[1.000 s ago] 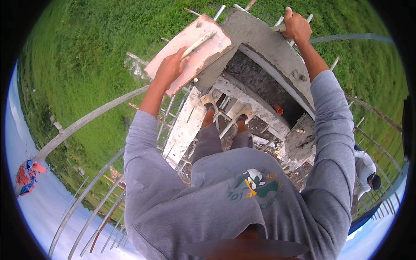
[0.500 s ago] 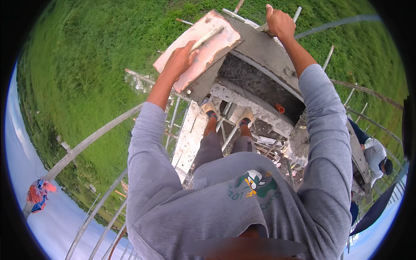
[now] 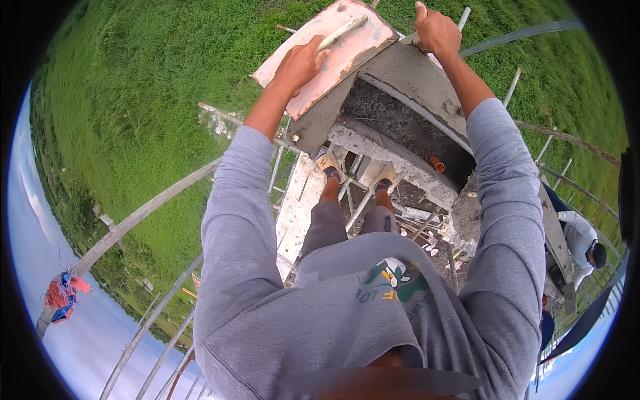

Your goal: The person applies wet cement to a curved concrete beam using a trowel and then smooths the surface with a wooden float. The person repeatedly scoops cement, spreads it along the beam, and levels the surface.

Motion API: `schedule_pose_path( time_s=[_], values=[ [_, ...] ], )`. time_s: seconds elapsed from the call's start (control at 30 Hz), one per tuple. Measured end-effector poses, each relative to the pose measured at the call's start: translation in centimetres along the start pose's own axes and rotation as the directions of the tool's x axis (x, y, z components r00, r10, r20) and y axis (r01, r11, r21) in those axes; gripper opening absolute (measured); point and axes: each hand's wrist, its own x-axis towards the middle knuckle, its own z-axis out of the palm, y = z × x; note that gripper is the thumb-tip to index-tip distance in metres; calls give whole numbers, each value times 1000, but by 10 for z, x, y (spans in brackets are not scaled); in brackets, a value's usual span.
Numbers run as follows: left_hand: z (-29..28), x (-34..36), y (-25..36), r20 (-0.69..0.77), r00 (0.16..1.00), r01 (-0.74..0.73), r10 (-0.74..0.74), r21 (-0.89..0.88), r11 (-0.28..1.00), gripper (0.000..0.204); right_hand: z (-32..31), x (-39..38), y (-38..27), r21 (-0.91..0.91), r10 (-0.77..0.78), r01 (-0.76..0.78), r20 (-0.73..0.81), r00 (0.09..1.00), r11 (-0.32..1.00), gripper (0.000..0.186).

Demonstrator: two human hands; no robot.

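Observation:
My left hand [image 3: 301,65] is closed round the near end of a pale bar handle on a large pinkish plastering float [image 3: 363,50]. That board lies tilted over the left corner of a wet grey concrete rim [image 3: 410,70], covering part of it. At the rim's far side my right hand [image 3: 438,32] is a fist with the thumb up. It grips what looks like a trowel [image 3: 410,39]; only a thin strip shows left of the fist, and its handle is hidden. Inside the rim is a dark, rough-bottomed box-like hollow [image 3: 393,113].
A short orange pipe [image 3: 437,164] sticks out inside the hollow. My feet stand on scaffold poles and a whitish plank [image 3: 303,200] above a drop. Scaffold poles [image 3: 140,223] curve round at left. A co-worker [image 3: 581,237] bends at far right beside a grey slab [image 3: 553,233].
My left hand has pushed the float away from me and to the right, toward my right hand. The right hand has barely moved against the rim. The view has shifted slightly.

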Motion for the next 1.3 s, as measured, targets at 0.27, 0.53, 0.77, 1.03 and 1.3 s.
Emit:
schedule_pose_path(
  time_s=[0.27, 0.53, 0.77, 1.03, 1.3],
  values=[
    [5, -60, -41, 39, 999, -7, 7, -11, 1000, 43, 8, 1, 6, -88, 67, -69, -20, 998, 994, 52],
    [11, -222, -107, -106, 960, 234, -259, -203, 951, 42, -6, 3, 2, -48, 81, -74, 176, 981, 996, 64],
    [52, -389, -86, -46, 840, 511, -541, -271, 816, 43, -5, 5, 0, -66, 99, -88, 201, 974, 994, 66],
    [78, -333, -51, 132, 976, 188, -173, -111, 976, 41, -1, 7, 4, -48, 79, -72, 177, 981, 996, 70],
    [80, -367, -8, 129, 872, 489, -472, -215, 845, 41, -2, 6, 4, -37, 69, -63, 197, 978, 997, 66]
  ],
)
